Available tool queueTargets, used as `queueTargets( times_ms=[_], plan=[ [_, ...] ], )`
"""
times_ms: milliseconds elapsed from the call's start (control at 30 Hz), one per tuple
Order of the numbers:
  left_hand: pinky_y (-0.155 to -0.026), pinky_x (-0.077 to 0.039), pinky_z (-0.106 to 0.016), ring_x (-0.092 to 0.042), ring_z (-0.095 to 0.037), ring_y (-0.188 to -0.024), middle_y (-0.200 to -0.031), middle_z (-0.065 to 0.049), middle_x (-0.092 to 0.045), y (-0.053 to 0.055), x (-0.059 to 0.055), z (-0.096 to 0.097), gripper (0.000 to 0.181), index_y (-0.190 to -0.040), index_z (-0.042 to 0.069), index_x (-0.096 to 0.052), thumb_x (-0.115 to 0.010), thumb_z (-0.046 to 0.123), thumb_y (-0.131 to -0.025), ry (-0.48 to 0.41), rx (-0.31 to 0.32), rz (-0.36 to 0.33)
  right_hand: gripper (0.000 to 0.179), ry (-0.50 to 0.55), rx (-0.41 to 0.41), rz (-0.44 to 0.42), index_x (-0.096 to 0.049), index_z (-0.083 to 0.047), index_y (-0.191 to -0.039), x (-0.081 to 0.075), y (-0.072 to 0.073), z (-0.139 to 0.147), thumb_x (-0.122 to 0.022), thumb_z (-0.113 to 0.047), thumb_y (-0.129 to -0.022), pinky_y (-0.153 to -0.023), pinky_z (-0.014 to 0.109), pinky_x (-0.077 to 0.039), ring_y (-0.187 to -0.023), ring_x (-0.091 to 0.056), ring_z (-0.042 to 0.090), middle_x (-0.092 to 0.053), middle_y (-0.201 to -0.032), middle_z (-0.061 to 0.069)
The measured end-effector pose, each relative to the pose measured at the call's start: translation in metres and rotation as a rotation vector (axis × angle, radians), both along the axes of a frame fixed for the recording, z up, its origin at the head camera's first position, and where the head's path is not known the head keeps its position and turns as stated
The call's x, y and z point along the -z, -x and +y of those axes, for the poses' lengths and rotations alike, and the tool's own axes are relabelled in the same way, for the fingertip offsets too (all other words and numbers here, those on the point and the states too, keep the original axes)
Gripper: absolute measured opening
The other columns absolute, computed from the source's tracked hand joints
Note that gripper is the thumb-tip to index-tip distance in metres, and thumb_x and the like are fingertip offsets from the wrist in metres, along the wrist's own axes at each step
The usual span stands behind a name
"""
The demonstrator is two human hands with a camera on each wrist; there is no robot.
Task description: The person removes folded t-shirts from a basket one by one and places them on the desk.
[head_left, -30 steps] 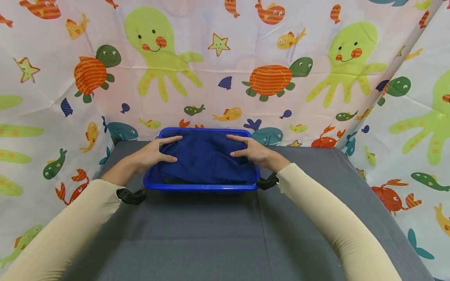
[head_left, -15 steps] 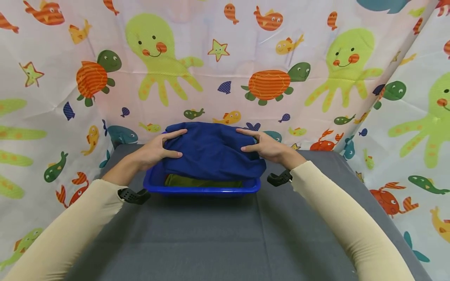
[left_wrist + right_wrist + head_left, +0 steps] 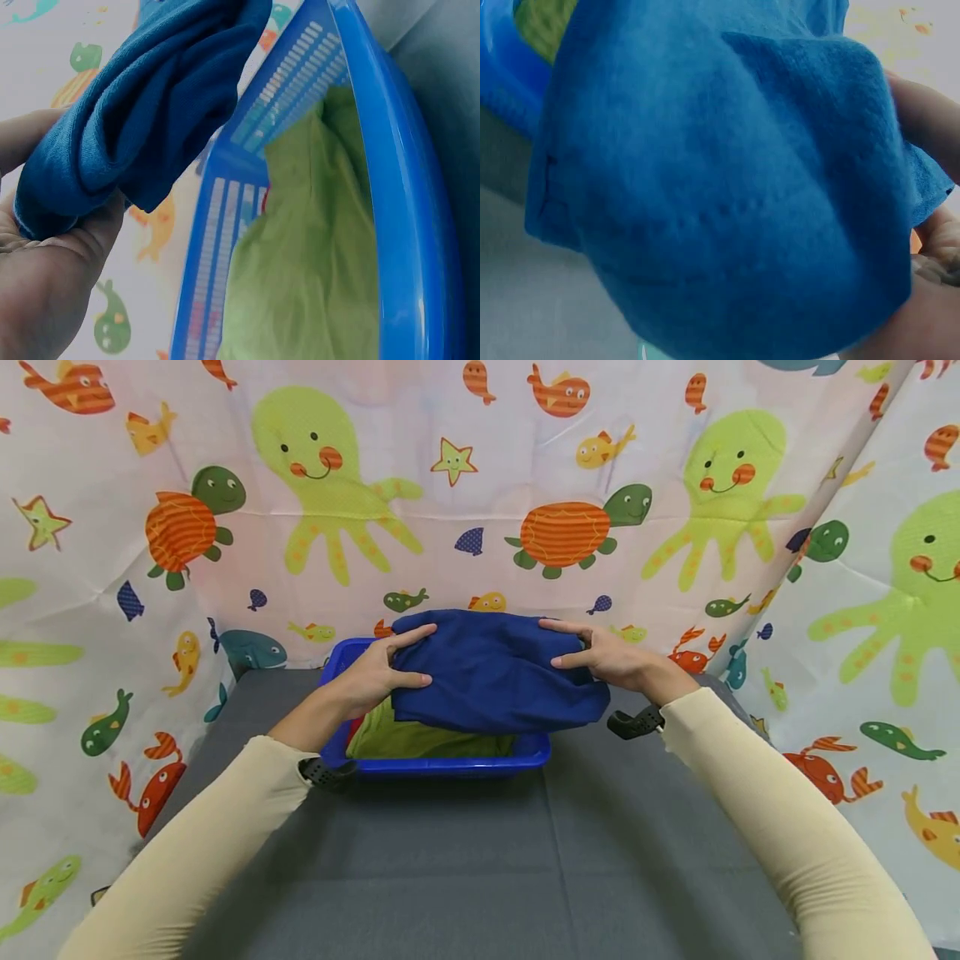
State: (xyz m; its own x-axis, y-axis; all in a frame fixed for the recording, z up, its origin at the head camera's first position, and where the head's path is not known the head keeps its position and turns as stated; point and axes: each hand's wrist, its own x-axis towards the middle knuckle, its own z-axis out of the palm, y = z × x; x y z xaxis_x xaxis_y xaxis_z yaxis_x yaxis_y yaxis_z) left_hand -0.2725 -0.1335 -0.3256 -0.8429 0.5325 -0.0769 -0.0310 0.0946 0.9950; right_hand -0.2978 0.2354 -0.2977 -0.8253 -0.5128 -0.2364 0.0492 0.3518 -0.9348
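Observation:
A folded blue garment [image 3: 495, 677], with stitched hem lines showing in the right wrist view, is held up between both hands. My left hand [image 3: 367, 681] grips its left end, thumb below and fingers above. At the other end, my right hand [image 3: 611, 660] holds it the same way. The garment hangs over the right part of a blue plastic basket [image 3: 450, 767] and reaches past its right rim. Inside the basket lies a green cloth [image 3: 300, 240], partly hidden by the garment in the head view. A bit of red cloth [image 3: 354, 727] peeks out beside it.
The basket stands near the back of a grey cloth-covered table [image 3: 450, 868]. A white curtain [image 3: 480, 552] printed with sea animals rises behind it and along both sides. Each wrist wears a black strap.
Both hands have lifted the blue garment out of the basket and moved it to the right. More of the green cloth and the red bit now show.

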Motion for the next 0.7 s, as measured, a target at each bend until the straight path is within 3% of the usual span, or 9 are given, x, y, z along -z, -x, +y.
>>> queueTargets(
  times_ms=[200,700],
  plan=[
    [-0.114,-0.043,-0.047,-0.027,-0.029,-0.155,-0.171,-0.006,-0.015,0.003,0.001,0.032,0.079,-0.161,0.026,-0.029,-0.061,-0.006,-0.096,-0.053,0.001,-0.022,0.071,-0.059,0.026,0.015,-0.031,-0.022,-0.161,0.000,0.000,0.031,-0.063,-0.011,-0.098,-0.119,0.074,0.000,-0.157,-0.002,0.034,0.005,-0.172,0.005],
    [-0.112,-0.045,-0.050,-0.037,-0.030,-0.150,-0.167,-0.009,-0.028,0.015,0.016,0.105,0.082,-0.157,0.033,-0.037,-0.065,-0.008,-0.093,-0.087,-0.026,-0.084,0.070,-0.122,0.082,-0.017,-0.029,-0.020,-0.161,0.007,0.008,0.091,-0.062,-0.013,-0.100,-0.116,0.077,0.001,-0.157,0.001,0.039,0.007,-0.172,0.007]
  ],
)
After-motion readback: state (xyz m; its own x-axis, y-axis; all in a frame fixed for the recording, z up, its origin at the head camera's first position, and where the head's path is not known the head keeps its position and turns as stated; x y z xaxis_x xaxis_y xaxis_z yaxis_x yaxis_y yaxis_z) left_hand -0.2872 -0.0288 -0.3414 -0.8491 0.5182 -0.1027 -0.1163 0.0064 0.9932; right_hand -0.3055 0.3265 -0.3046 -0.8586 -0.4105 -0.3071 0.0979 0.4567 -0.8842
